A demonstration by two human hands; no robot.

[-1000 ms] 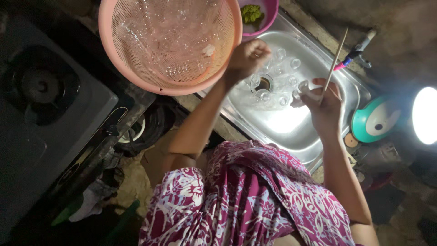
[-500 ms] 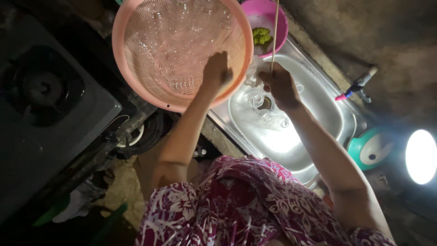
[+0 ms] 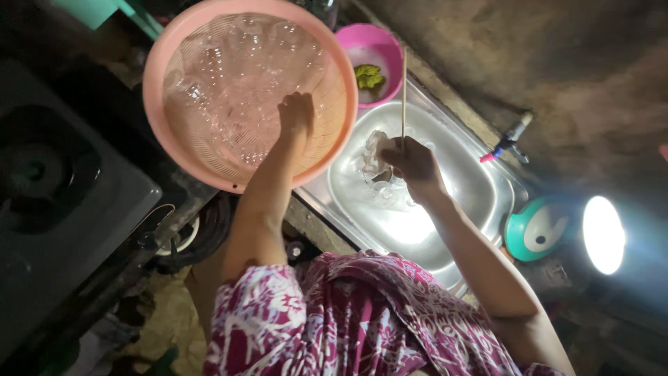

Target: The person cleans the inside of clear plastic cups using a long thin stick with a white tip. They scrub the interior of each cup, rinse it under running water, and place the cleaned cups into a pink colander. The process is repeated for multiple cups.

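My left hand [image 3: 296,115] reaches into a large pink colander basket [image 3: 167,150] that holds several clear plastic cups [image 3: 229,83]. Its fingers curl down among the cups, and what they grip is hidden. My right hand [image 3: 415,166] hovers over the steel sink [image 3: 480,184], closed around a thin wooden stick [image 3: 403,87] that points upright. A clear cup [image 3: 374,154] sits against the same hand's fingers. More clear cups [image 3: 386,198] lie in the sink below it.
A small pink bowl [image 3: 386,52] with something green in it stands behind the sink. A tap [image 3: 511,136] sticks out at the right, near a teal lamp [image 3: 539,230] and a bright light [image 3: 604,233]. A dark gas stove [image 3: 49,181] stands on the left.
My left hand has gone from the sink up into the pink basket. My right hand has carried the stick leftward across the sink, toward the basket's rim.
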